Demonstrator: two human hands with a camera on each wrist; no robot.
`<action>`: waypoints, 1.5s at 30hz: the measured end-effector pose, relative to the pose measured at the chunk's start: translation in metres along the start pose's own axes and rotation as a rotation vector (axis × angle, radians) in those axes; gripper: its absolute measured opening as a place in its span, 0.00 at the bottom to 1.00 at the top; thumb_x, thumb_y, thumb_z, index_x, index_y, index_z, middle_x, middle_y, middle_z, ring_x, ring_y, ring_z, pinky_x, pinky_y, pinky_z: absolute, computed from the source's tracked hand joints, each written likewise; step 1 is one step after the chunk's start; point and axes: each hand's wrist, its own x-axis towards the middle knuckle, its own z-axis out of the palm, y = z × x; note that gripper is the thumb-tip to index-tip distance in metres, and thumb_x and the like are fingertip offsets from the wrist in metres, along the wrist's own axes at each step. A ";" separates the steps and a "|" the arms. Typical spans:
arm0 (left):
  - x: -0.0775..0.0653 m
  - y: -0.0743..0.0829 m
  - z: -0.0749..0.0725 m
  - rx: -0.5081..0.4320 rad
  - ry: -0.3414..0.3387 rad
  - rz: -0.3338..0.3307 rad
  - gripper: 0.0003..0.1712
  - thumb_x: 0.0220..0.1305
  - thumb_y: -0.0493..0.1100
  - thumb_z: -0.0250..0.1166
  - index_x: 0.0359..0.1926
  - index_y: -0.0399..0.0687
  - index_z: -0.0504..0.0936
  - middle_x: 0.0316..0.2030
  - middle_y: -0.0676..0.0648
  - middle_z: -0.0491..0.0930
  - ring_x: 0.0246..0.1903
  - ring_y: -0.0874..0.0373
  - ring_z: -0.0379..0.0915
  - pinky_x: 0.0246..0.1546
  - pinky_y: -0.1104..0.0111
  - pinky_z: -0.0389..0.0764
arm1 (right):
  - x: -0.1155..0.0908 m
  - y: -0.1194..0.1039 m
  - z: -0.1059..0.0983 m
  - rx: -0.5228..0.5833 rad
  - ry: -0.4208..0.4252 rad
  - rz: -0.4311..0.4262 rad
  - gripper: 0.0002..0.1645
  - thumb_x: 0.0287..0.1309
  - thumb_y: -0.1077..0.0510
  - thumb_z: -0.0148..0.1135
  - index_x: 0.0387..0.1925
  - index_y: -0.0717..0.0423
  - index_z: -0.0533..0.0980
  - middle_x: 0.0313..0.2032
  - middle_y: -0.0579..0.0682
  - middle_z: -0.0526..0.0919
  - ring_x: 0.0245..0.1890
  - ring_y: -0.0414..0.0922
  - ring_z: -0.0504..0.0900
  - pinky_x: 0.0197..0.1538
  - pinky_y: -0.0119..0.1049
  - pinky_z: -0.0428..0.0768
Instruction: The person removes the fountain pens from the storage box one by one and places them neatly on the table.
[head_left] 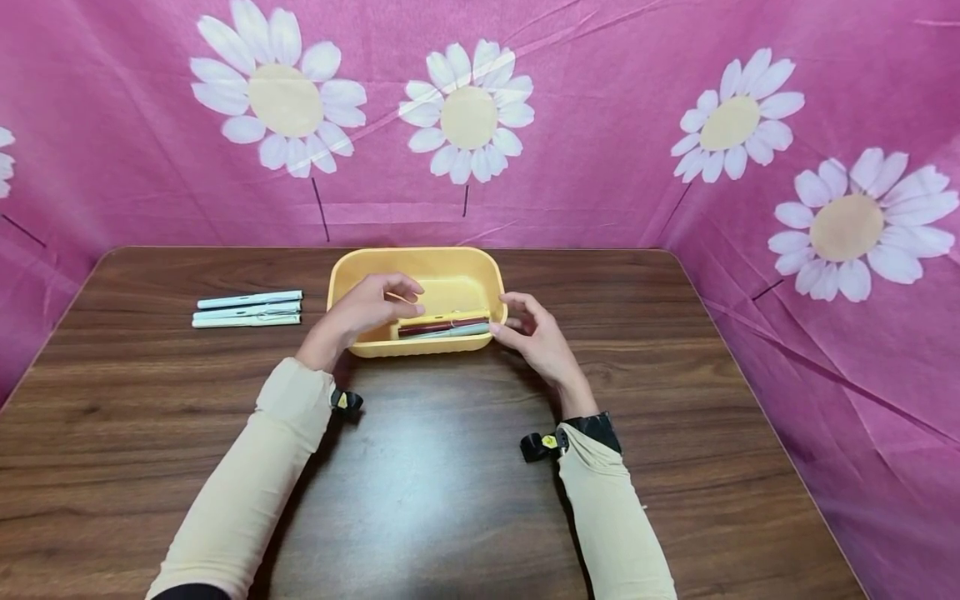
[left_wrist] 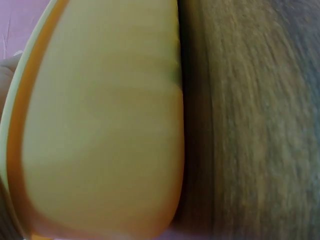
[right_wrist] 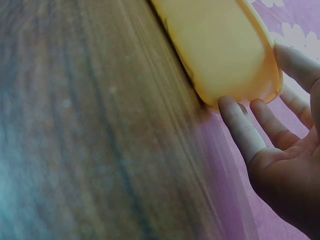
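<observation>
A yellow plastic basket [head_left: 423, 347] stands at the table's back edge. Inside it, along the front wall, lie a yellow pen [head_left: 448, 320], a dark red pen [head_left: 431, 328] and pale blue pens [head_left: 467, 331]. My left hand [head_left: 363, 310] reaches over the basket's left end, thumb and fingers apart above the inside, and no object shows between them. In the left wrist view the basket's outer wall [left_wrist: 105, 125] covers most of that hand. My right hand [head_left: 542, 343] is at the right end, with extended fingers [right_wrist: 242, 125] against the corner and rim.
Left of the basket, several pale blue pens [head_left: 247, 310] lie side by side on the brown wood-grain table [head_left: 420, 500]. A pink cloth [head_left: 585, 167] printed with white daisies hangs behind the table and along its right side.
</observation>
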 end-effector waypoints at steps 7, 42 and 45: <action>0.005 0.000 0.002 0.044 -0.034 -0.063 0.22 0.65 0.39 0.69 0.57 0.33 0.78 0.48 0.39 0.77 0.46 0.49 0.73 0.48 0.60 0.78 | 0.001 0.001 -0.001 -0.018 0.004 -0.007 0.32 0.63 0.64 0.69 0.66 0.62 0.69 0.63 0.60 0.72 0.56 0.57 0.79 0.49 0.32 0.81; 0.016 0.000 0.011 0.315 -0.113 -0.019 0.11 0.61 0.28 0.69 0.46 0.32 0.85 0.37 0.40 0.86 0.41 0.50 0.80 0.53 0.58 0.77 | 0.000 -0.001 0.000 0.014 -0.008 0.011 0.33 0.64 0.68 0.66 0.68 0.66 0.67 0.65 0.67 0.69 0.59 0.62 0.76 0.47 0.28 0.80; 0.016 0.000 0.012 0.307 -0.124 -0.008 0.12 0.61 0.28 0.69 0.47 0.31 0.85 0.38 0.40 0.86 0.43 0.49 0.80 0.54 0.58 0.77 | 0.001 0.002 -0.001 0.011 -0.006 0.003 0.33 0.64 0.66 0.67 0.68 0.64 0.67 0.65 0.65 0.70 0.59 0.61 0.76 0.47 0.29 0.80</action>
